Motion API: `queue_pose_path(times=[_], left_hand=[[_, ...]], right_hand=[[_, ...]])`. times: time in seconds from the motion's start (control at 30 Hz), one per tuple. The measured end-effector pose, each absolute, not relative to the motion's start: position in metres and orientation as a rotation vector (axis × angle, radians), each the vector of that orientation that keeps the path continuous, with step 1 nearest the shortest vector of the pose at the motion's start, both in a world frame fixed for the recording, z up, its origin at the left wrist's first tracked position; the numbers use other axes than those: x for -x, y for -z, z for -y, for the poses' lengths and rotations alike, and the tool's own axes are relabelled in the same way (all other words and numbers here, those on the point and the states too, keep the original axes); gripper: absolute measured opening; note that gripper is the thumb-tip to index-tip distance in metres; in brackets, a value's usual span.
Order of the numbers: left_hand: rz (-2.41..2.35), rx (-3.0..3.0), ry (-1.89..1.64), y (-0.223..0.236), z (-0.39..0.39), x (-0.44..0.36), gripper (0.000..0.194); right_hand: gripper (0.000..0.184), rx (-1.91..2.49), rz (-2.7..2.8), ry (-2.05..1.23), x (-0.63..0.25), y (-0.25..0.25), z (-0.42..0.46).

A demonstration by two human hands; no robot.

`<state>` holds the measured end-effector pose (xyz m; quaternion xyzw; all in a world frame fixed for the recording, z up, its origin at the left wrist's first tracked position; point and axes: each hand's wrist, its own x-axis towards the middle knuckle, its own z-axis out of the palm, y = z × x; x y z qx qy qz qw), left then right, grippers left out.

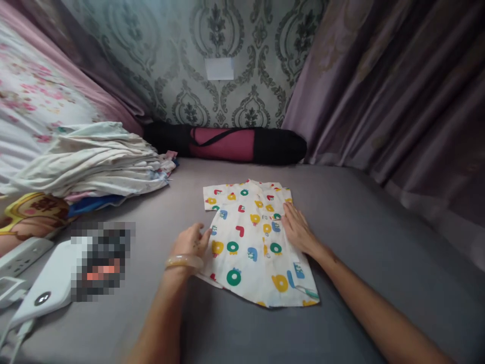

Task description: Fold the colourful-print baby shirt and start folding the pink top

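A small white short-sleeved shirt (248,260), printed with coloured letters and rings, lies spread on the grey sheet, its collar pointing away from me. At its left edge is my left hand (191,241), with a pale bangle (185,261) on the wrist. Its fingers are loosely bent, the thumb apart from them and close to the cloth. My right hand (298,228) rests flat along the shirt's right side below the sleeve, fingers stretched out. The right sleeve looks partly folded in, and the hand covers some of that edge.
Stacked pale clothes (102,162) lie at the left. Nearer stand a white power bank (49,283) with cables, a power strip (28,255) and a blurred-out object (106,263). A black and magenta roll bag (223,145) lies against the wall. Curtains (379,91) hang at both sides.
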<state>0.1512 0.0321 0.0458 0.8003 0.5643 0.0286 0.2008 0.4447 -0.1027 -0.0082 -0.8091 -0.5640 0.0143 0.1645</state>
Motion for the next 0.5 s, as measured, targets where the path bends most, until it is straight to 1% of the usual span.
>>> queue_pose_path(times=[0.1,0.23,0.4,0.5], left_hand=[[-1.575,-2.193,0.018,-0.048,-0.033,-0.151,0.039],[-1.547,-2.163,0.079,-0.046,-0.031,-0.155,0.036],[-1.515,-2.118,0.070,-0.045,-0.030,-0.154,0.033],[-1.532,-2.075,0.073,-0.044,-0.032,-0.151,0.034]], right_hand=[[0.058,2.256,1.754,-0.031,-0.430,0.007,0.136],[0.056,2.317,1.801,-0.049,-0.412,0.001,0.159],[0.057,2.253,1.884,-0.022,-0.390,-0.018,0.191],[0.059,2.177,1.996,-0.086,-0.373,-0.021,0.216]])
